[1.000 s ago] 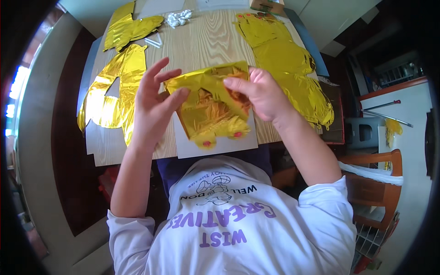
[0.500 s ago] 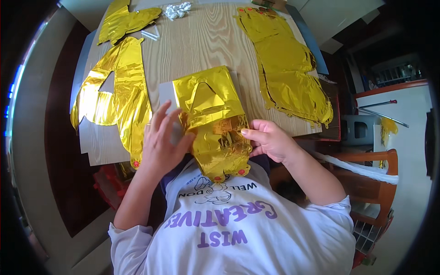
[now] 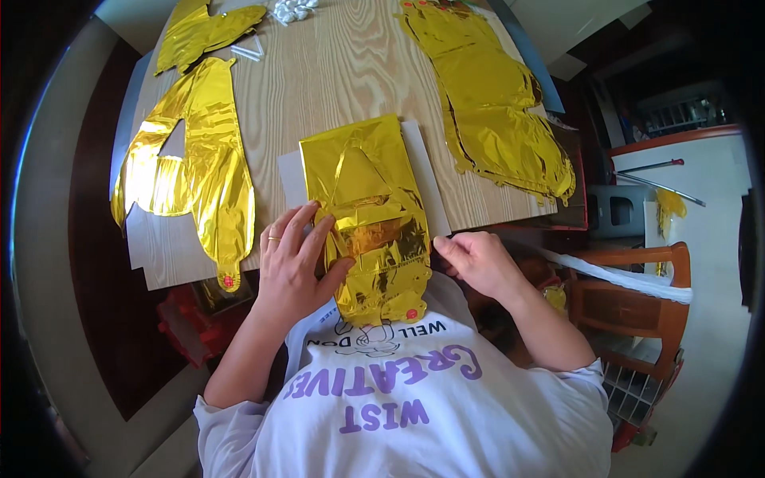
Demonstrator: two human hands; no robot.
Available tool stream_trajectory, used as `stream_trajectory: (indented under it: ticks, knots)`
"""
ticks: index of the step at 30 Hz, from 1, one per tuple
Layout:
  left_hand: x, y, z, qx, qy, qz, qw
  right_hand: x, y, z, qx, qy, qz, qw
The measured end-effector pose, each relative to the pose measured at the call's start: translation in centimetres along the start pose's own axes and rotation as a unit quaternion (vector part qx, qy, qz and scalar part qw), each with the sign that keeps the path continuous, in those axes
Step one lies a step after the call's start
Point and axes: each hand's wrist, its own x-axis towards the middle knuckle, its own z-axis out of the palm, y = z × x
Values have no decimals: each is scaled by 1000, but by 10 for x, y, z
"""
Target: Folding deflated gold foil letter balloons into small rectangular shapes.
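Head view showed us a flat gold foil shape [image 3: 227, 159], then our left hand [image 3: 295, 259], fingers spread, covering part of the folded gold foil [image 3: 362, 175], which overhung the table [image 3: 351, 64], hiding some white sheet [image 3: 429, 179]. Our right hand [image 3: 478, 263] curled beside it, grip impossible to tell; larger gold foil [image 3: 498, 127] lay farther right.

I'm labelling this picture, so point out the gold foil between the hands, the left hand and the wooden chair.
Gold foil [image 3: 373, 213]: head view, its middle.
Left hand [image 3: 293, 264]: head view, its back.
Wooden chair [image 3: 617, 323]: head view, its brown panel.
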Motion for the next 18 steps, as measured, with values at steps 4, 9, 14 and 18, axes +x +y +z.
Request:
stream_trajectory:
  ticks: [4,9,14,18]
  knots:
    - [-6,1,3,-9,6,15,1000,2,19,12,306,-20,63,950]
    - [-5,4,4,-1,16,14,1000,-5,4,33,493,-26,57,868]
    - [17,3,-6,-16,30,44,998,-4,-3,47,555,-23,15,831]
    - [45,-4,3,-26,19,82,996,-6,-7,58,597,-16,23,801]
